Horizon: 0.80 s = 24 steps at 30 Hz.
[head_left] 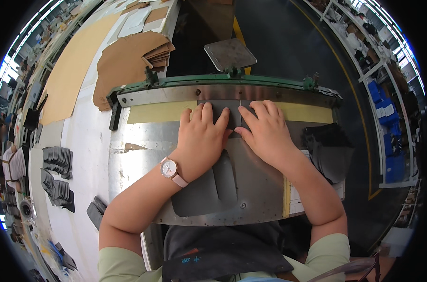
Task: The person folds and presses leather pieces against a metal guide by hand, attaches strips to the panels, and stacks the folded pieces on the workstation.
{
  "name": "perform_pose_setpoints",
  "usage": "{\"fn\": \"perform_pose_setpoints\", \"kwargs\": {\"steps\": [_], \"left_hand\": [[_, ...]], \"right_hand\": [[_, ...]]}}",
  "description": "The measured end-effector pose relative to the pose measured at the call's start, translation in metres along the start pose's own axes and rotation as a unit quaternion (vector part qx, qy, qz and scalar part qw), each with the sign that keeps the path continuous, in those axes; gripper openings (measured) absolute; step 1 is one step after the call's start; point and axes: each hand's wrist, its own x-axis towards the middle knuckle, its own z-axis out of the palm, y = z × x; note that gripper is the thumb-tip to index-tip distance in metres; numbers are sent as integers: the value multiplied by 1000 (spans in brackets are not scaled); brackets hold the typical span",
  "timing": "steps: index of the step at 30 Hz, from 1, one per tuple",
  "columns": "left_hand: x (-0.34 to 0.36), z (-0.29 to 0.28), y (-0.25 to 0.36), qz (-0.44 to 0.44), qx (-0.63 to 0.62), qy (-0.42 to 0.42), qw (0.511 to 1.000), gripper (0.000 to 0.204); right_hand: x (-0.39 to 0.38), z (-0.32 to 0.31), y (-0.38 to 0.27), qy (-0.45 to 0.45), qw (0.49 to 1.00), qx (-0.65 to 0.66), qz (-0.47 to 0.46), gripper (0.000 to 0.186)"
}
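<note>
Pressing flat on a dark grey sheet point(232, 115), both hands lie side by side on the metal plate point(143, 141) of a machine, thumbs almost touching. The sheet sits at the far middle of the plate, against a yellow strip point(157, 112) under the green bar point(270, 81). The left hand point(201, 136), with a pink-strapped watch point(170, 169) on its wrist, has its fingers spread open on the sheet's left part; the right hand point(265, 131) does the same on its right part, gripping nothing. A second dark piece point(209, 188) lies nearer the person, beneath the left forearm. To the right rests a heap of black pieces point(328, 150). On the white table point(86, 155) at left are 2 rows of grey pieces point(58, 174) and brown cardboard point(124, 61).
</note>
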Motion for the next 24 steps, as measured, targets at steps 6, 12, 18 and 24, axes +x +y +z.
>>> {"fn": "perform_pose_setpoints", "kwargs": {"steps": [6, 12, 18, 24], "left_hand": [[-3, -12, 7, 3, 15, -36, 999, 45], [-3, -24, 11, -2, -5, -48, 999, 42], [-6, -21, 6, 21, -12, -32, 999, 39], [-8, -20, 1, 9, -19, -46, 999, 37]], "right_hand": [[-5, -4, 7, 9, 999, 32, 2, 32], [-7, -2, 14, 29, 997, 37, 65, 33], [-10, 1, 13, -13, 992, -110, 62, 38], [-2, -30, -7, -142, 962, -49, 226, 37]]}}
